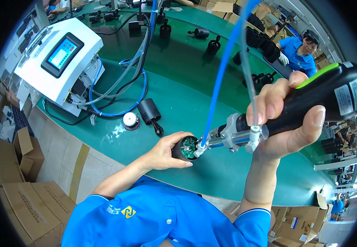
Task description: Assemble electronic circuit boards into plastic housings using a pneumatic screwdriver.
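My left hand (164, 153) is wrapped round a black cylindrical housing (178, 151) near the table's front edge. A green circuit board (188, 147) shows in its open end. In my right hand (283, 119) is a black electric screwdriver (322, 99) with a lime-green strip, held slanting down to the left. Its metal nose, with air fittings, reaches the housing's open end; the very tip is hidden there. Left of the housing lie a second black cylinder (149, 110) with a loop at its end and a round white-topped part (130, 120).
A white screw-feeding machine (59, 61) with a screen stands at the left of the green table (116, 158). Blue and clear air hoses (221, 74) run to the screwdriver. More black cylinders (213, 45) stand farther back. A co-worker (298, 53) in blue is across the table. Cardboard boxes (34, 210) flank me.
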The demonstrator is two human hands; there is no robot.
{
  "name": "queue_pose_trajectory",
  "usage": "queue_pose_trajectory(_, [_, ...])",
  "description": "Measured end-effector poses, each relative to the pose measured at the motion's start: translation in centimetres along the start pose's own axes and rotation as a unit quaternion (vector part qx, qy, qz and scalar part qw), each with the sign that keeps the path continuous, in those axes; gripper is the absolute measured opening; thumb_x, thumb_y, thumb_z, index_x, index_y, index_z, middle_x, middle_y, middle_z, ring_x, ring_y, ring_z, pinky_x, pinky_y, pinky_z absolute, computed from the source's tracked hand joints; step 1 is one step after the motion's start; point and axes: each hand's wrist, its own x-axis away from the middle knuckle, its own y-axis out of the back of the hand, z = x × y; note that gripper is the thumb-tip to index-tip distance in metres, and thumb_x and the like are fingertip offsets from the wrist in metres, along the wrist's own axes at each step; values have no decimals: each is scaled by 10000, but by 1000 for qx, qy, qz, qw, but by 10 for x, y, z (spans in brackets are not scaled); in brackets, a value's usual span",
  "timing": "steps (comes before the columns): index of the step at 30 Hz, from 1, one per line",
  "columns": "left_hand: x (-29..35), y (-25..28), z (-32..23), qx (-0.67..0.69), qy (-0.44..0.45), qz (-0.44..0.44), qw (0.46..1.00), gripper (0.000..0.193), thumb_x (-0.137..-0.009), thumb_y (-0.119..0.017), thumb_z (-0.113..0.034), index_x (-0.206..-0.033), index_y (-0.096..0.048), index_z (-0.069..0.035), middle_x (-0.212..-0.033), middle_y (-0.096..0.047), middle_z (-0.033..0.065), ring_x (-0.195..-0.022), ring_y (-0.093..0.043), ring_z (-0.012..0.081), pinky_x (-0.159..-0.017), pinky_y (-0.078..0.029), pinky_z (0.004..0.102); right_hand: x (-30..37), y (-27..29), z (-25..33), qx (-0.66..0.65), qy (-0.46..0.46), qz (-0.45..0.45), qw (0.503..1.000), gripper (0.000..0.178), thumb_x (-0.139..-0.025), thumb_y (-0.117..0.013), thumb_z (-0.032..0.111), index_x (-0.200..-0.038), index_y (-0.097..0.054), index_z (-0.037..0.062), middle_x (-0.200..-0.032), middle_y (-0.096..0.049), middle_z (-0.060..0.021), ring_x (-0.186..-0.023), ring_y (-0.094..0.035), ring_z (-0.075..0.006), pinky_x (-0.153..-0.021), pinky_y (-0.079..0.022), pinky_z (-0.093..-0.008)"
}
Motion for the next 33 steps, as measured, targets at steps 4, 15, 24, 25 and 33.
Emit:
queue_pose_trajectory(4, [-7, 3, 7, -16, -14, 14, 1000, 654, -580, -754, -18, -1174, -479, 0, -1091, -559, 81, -956, -515, 164, -891, -383, 275, -7, 2, 10, 33, -7, -13, 999, 474, -866, -416, 424, -1118, -428, 23, -618, -479, -51, -477, -476, -137, -412, -412, -248])
queue_pose_trajectory(15, [-9, -5, 14, -34, -11, 35, 999, 650, -619, -746, -101, -1193, -462, 11, -1112, -546, 114, -958, -527, 195, -867, -402, 290, -16, -4, 20, 21, 6, -12, 1000, 487, -871, -398, 420, -1126, -454, 8, -588, -469, -48, -456, -470, -136, -390, -403, -250])
queue_pose_trajectory(24, [-10, -7, 12, -46, -12, 45, 998, 692, -613, -757, -140, -1211, -449, 23, -1118, -552, 129, -971, -535, 217, -870, -404, 304, -8, -8, 8, 38, 8, -46, 998, 473, -866, -405, 438, -1096, -468, 29, -585, -473, -47, -450, -477, -133, -380, -383, -231])
queue_pose_trajectory(25, [-10, -8, 11, -47, -13, 47, 998, 696, -612, -759, -144, -1212, -448, 24, -1117, -553, 131, -971, -536, 220, -870, -404, 306, -7, -8, 7, 38, 6, -46, 998, 472, -865, -406, 441, -1093, -469, 33, -584, -474, -48, -448, -478, -133, -378, -380, -229])
queue_pose_trajectory(33, [-9, -8, 5, -34, 5, 50, 998, 675, -614, -757, -143, -1196, -459, 24, -1099, -560, 127, -961, -538, 210, -867, -405, 304, -3, -7, 1, 35, 0, -47, 998, 471, -863, -405, 448, -1090, -468, 40, -574, -465, -47, -433, -474, -134, -377, -369, -223])
